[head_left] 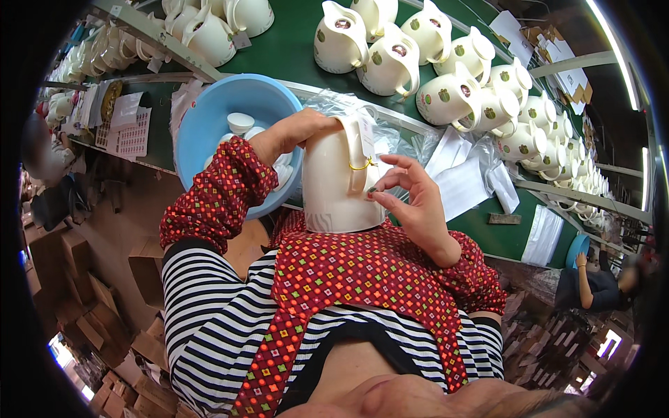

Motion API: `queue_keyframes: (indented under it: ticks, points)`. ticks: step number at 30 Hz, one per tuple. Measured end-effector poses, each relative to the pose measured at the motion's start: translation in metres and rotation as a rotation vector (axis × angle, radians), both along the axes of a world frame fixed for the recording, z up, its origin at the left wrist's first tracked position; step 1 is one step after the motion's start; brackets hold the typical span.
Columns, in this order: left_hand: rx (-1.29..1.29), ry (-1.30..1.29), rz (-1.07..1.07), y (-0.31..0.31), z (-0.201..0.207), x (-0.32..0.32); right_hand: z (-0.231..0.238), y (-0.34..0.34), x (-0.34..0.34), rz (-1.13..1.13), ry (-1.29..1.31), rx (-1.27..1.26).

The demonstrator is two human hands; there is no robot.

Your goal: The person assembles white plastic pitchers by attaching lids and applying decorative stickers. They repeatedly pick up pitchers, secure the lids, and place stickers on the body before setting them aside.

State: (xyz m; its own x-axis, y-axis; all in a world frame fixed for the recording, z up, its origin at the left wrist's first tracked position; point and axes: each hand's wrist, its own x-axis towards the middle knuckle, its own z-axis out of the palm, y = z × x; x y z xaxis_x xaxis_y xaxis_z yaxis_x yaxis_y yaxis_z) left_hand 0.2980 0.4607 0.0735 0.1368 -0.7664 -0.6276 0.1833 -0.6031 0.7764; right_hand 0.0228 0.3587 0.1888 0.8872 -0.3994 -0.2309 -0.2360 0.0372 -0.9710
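Note:
A cream-white jug [326,184] stands upright against my apron, its handle turned to the right. My left hand [296,132] grips it at the top, fingers bent over the rim by the handle. A gold twist tie [362,165] is wound around the handle, and a white tag [366,136] hangs above it. My right hand [414,198] is beside the handle, thumb and forefinger brought together just below the tie, other fingers raised. Anything between those fingertips is too small to make out. A light-blue basin [202,118] left of the jug holds several white cup-like pieces [240,123].
Many cream jugs with green emblems [446,97] crowd the green table [293,45] at the back and right. Clear plastic bags and white sheets [460,184] lie right of my jug. Metal rails [167,45] edge the table. Cardboard boxes [97,320] cover the floor at left. A co-worker [592,282] is at far right.

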Motion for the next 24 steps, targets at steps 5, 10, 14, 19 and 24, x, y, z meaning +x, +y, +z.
queue_keyframes:
  ticks: [5, 10, 14, 19, 24]
  points:
    - [0.020, -0.014, 0.047, 0.004, 0.008, -0.004, -0.009, 0.007, -0.003, 0.079, 0.027, 0.111]
    - [0.019, 0.003, 0.060, 0.009, 0.000, -0.001, -0.018, 0.009, -0.002, 0.169, 0.042, -0.019]
    - [0.050, 0.012, 0.030, 0.011, 0.002, 0.003, -0.022, 0.013, 0.000, 0.177, 0.037, -0.071]
    - [0.043, 0.030, 0.036, 0.012, -0.001, 0.005, -0.032, 0.021, 0.000, 0.121, -0.021, -0.224]
    - [0.038, 0.058, 0.065, 0.016, -0.007, 0.005, -0.054, 0.026, -0.003, 0.095, -0.182, -0.337]
